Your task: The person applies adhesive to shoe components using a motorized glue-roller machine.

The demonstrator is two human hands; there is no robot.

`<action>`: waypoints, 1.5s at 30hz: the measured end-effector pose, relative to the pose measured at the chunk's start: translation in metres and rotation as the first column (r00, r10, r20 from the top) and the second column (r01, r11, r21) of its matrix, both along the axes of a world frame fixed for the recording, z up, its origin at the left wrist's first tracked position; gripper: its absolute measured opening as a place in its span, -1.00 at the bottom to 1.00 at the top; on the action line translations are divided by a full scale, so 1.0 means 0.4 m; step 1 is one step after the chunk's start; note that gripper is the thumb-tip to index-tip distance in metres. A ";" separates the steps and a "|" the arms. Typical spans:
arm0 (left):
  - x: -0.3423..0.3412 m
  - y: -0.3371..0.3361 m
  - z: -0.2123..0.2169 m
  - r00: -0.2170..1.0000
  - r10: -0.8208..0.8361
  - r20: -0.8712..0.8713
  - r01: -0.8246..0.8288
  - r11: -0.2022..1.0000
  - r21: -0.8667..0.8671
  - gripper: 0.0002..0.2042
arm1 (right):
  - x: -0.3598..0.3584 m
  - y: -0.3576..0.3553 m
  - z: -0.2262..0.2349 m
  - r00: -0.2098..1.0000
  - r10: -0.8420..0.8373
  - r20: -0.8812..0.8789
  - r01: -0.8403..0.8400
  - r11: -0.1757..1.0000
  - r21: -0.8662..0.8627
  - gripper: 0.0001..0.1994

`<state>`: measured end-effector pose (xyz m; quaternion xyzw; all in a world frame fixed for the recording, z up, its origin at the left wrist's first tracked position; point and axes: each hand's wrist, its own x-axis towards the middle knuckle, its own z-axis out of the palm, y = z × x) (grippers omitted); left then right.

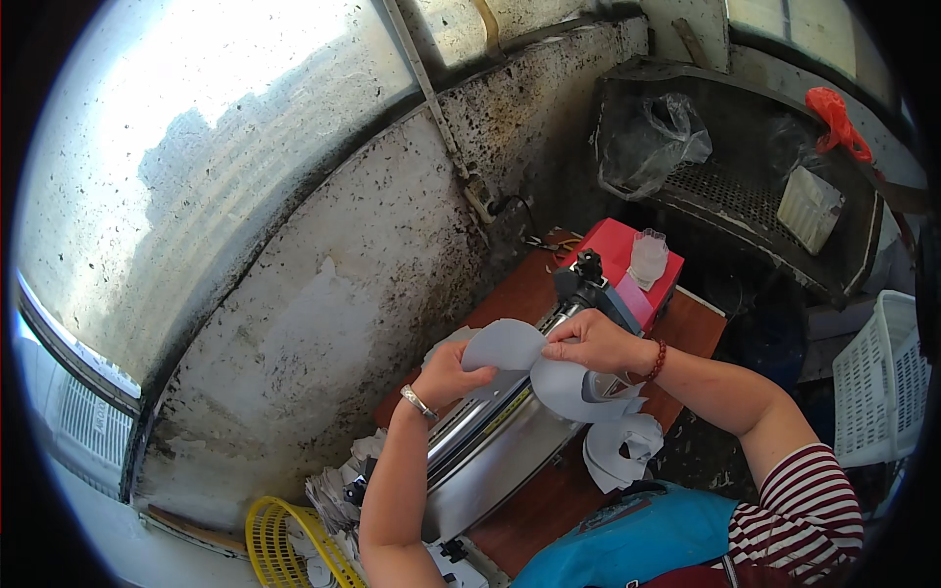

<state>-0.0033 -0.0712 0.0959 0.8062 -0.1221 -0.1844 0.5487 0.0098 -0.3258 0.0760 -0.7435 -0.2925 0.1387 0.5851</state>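
My left hand [446,375] and my right hand [591,340] both grip a curled strip of pale grey paper [510,345] and hold it over a long metal machine [490,446] lying on a brown wooden table [549,500]. The strip bends between my hands, and its free end hangs in loose curls [619,446] to the right of the machine. A silver bracelet sits on my left wrist and a red bead bracelet on my right one. A black fitting [580,274] stands at the machine's far end.
A red box [613,245] with a clear plastic cup [647,258] stands at the table's far end. Paper scraps [333,490] and a yellow mesh swatter [279,539] lie lower left. A stained wall [323,294] runs along the left. A white basket [882,382] and a dark shelf [755,196] with plastic bags are to the right.
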 end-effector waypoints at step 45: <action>0.124 0.012 -0.303 0.996 -0.085 -0.028 0.084 0.783 0.617 -0.69 | 0.024 -0.024 -0.216 0.995 0.090 -0.050 -0.103 0.850 -0.516 -0.71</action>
